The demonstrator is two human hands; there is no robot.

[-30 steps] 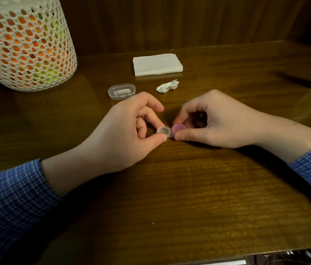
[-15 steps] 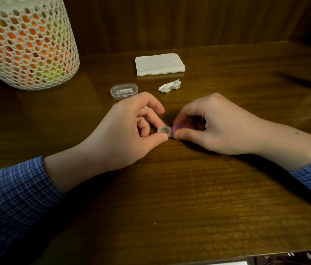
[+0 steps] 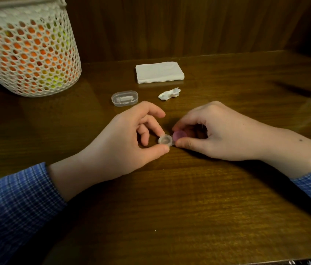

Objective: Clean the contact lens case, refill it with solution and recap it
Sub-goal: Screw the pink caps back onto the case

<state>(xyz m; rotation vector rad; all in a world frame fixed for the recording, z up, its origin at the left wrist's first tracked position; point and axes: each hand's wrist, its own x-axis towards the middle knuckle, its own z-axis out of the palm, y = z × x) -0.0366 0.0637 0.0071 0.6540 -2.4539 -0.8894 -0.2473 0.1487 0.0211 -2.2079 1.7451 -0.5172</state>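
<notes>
At the centre of the wooden table (image 3: 189,197) we see the left hand (image 3: 124,142) pinching the open well of the contact lens case (image 3: 165,140), while the right hand (image 3: 217,134) pinches its purple cap (image 3: 178,135). At twelve o'clock lie a crumpled tissue (image 3: 169,94) and folded napkins (image 3: 159,72); at eleven, a clear box (image 3: 124,98).

A home: polished wooden table (image 3: 189,197), wood-panelled wall (image 3: 170,25), mesh basket (image 3: 26,54).

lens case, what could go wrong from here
The left hand pinches the lens case only at its open clear well, so a slip could tip it. The right hand holds the purple cap tilted; it might thread on crooked. The crumpled tissue lies apart, away from any spill.
</notes>
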